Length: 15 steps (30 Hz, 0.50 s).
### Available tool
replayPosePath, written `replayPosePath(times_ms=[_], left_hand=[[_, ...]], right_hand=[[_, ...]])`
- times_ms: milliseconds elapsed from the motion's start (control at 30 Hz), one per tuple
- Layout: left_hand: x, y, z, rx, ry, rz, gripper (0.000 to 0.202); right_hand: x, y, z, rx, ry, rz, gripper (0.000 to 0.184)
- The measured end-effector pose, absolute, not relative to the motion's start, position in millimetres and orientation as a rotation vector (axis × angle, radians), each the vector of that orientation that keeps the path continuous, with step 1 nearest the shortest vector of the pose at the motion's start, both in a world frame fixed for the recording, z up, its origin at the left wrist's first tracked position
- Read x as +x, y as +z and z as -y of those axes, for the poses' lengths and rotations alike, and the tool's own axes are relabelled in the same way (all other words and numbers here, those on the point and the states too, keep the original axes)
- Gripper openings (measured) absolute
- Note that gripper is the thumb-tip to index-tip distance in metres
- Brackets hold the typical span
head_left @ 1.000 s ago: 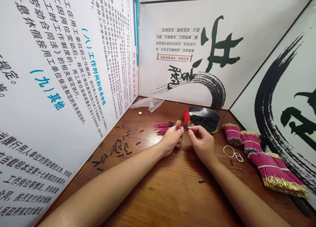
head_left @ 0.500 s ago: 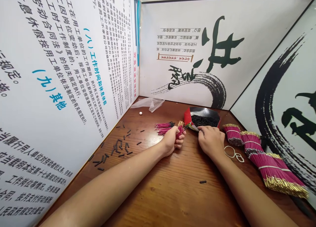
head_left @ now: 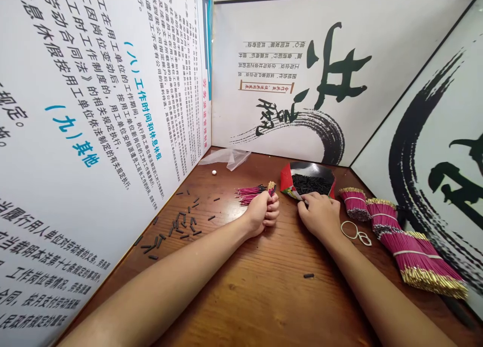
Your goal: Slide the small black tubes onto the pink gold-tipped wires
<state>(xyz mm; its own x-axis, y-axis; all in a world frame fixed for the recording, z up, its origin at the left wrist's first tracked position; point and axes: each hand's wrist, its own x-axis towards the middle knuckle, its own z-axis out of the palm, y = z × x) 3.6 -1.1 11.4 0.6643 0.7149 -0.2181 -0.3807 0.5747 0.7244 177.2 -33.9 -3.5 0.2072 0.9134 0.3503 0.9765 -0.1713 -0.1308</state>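
Presently, at the middle of the wooden worktop: left hand, closed in a fist on a small bunch of pink wires, gold tips up and just clear of thumb and forefinger. Directly behind that fist, flat on the worktop: a loose fan of pink wires, dark ends nearest the fist; touching it or only just beside it, impossible to tell. Just to the right, apart from the left hand: right hand, palm down, fingers curled together at the near lip of the red pouch. Inside the pouch, just beyond the fingertips: a heap of short black tubes. Impossible to tell whether anything is pinched between the right fingertips, hidden under the knuckles. Beside the right wrist, on its right: two pale rubber bands, then banded bundles of pink wires in a row toward the right-hand panel. Left of the left hand, well apart: scattered black tubes along the foot of the printed panel. Near the right forearm: one stray black tube. At the far left corner: a clear plastic bag and a small white bead.
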Motion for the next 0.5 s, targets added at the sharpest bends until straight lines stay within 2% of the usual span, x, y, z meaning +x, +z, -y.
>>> replayPosePath(times_ms=[333, 500], left_hand=[[5.1, 7.2, 3.0, 0.829, 0.773, -0.457, 0.002], [10.3, 2.2, 1.2, 0.939, 0.718, -0.490, 0.008]], right_hand=[[177.6, -5.0, 32.6, -2.162, -0.273, 1.773, 0.031], [178.0, -5.6, 32.7, -2.166, -0.269, 1.782, 0.032]])
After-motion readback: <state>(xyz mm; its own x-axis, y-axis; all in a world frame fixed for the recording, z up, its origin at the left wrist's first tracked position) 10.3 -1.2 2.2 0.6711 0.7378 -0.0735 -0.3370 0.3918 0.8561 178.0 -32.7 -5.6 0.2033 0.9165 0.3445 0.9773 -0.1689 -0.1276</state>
